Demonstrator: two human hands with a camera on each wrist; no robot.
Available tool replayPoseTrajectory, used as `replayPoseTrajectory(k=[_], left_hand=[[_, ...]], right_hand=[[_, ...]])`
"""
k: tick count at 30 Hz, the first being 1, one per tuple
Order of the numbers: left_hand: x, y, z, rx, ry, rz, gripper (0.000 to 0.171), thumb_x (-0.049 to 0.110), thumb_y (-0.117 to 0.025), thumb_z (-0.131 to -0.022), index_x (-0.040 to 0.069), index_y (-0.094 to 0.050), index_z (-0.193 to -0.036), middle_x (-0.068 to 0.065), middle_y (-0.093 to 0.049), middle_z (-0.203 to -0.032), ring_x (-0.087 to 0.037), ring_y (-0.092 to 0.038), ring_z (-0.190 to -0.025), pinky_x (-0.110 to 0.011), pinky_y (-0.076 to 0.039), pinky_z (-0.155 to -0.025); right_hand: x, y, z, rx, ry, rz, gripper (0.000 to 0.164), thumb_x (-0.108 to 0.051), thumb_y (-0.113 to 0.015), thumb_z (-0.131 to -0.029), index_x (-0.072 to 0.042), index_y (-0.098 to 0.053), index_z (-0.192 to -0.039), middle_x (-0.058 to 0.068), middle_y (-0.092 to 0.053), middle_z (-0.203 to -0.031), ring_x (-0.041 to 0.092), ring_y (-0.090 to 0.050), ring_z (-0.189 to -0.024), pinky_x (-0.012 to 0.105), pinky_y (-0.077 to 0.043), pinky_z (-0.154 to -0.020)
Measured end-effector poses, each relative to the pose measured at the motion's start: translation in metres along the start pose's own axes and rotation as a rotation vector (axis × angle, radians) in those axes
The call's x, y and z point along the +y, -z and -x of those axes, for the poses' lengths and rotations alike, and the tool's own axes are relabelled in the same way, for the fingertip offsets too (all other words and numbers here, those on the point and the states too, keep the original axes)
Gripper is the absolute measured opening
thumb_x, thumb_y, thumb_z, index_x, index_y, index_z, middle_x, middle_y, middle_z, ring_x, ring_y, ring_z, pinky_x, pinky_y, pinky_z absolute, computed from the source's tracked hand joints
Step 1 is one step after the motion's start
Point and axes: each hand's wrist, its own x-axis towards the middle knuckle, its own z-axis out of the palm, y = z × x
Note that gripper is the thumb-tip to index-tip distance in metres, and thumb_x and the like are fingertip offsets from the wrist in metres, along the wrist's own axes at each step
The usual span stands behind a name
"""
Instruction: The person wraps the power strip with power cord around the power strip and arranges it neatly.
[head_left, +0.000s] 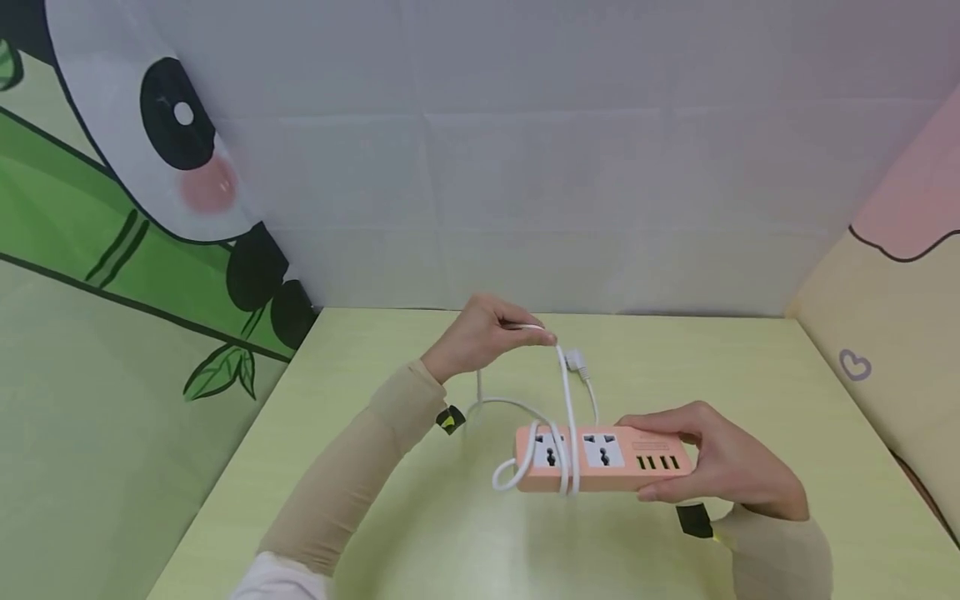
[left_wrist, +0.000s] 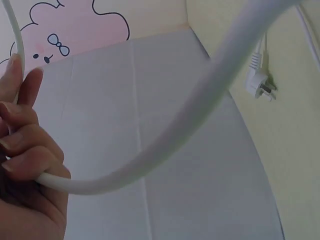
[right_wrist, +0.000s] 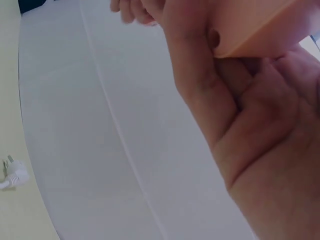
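Note:
An orange power strip (head_left: 630, 482) with white socket panels and several USB ports is held above the table by my right hand (head_left: 731, 467), which grips its right end. Its white cable (head_left: 567, 392) wraps around the strip's left half. From there the cable rises to my left hand (head_left: 491, 337), whose thumb and fingers pinch it above and left of the strip. In the left wrist view the cable (left_wrist: 165, 150) passes through curled fingers. The white plug (head_left: 576, 361) lies on the table behind the strip. In the right wrist view my palm and fingers clasp the strip's end (right_wrist: 265, 30).
The pale yellow-green table (head_left: 420, 550) lies beneath both hands. A grey-white sheet (head_left: 540, 167) stands at its back edge. Cartoon-printed panels, the left one (head_left: 75, 375) and the right one (head_left: 885, 333), flank the table.

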Motion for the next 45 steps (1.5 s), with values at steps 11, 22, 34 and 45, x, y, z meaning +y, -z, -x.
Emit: replayPoseTrajectory(k=[11,22,34,45], left_hand=[[-0.021,-0.011,0.007,-0.180,0.044,0.020,0.020,0.018,-0.066,-0.100,0.006,-0.077,-0.112,-0.007,-0.074,-0.107,-0.012,-0.064,-0.093,-0.029,-0.054,-0.090],[-0.029,-0.021,0.011,-0.209,0.093,-0.007,0.026,0.027,-0.060,-0.104,0.014,-0.073,-0.123,-0.006,-0.073,-0.123,-0.009,-0.066,-0.105,-0.029,-0.053,-0.095],[-0.038,-0.032,0.027,-0.197,0.102,-0.029,0.023,0.007,-0.051,-0.105,0.001,-0.072,-0.114,-0.006,-0.069,-0.093,-0.008,-0.051,-0.072,-0.021,-0.045,-0.071],[-0.025,-0.046,0.039,-0.167,0.094,-0.146,0.029,0.020,-0.047,-0.109,0.010,-0.070,-0.096,-0.003,-0.071,-0.097,-0.010,-0.028,-0.051,-0.021,-0.031,-0.055]], right_hand=[[0.003,-0.014,0.004,0.107,0.134,-0.128,0.071,0.018,-0.082,-0.069,0.007,-0.059,-0.135,0.007,-0.074,-0.108,0.013,-0.066,-0.076,0.027,-0.055,-0.061],[0.002,-0.015,0.000,0.219,0.108,-0.188,0.066,0.024,-0.075,-0.070,0.011,-0.058,-0.133,0.010,-0.072,-0.113,0.015,-0.064,-0.087,0.027,-0.056,-0.069],[-0.005,-0.019,0.001,0.424,-0.100,-0.198,0.058,0.018,-0.070,-0.081,0.003,-0.059,-0.136,0.002,-0.073,-0.112,0.011,-0.065,-0.088,0.025,-0.055,-0.070],[-0.005,-0.020,-0.006,0.693,-0.261,-0.238,0.054,0.010,-0.070,-0.087,-0.001,-0.060,-0.138,-0.005,-0.071,-0.112,0.008,-0.061,-0.090,0.021,-0.054,-0.071]])
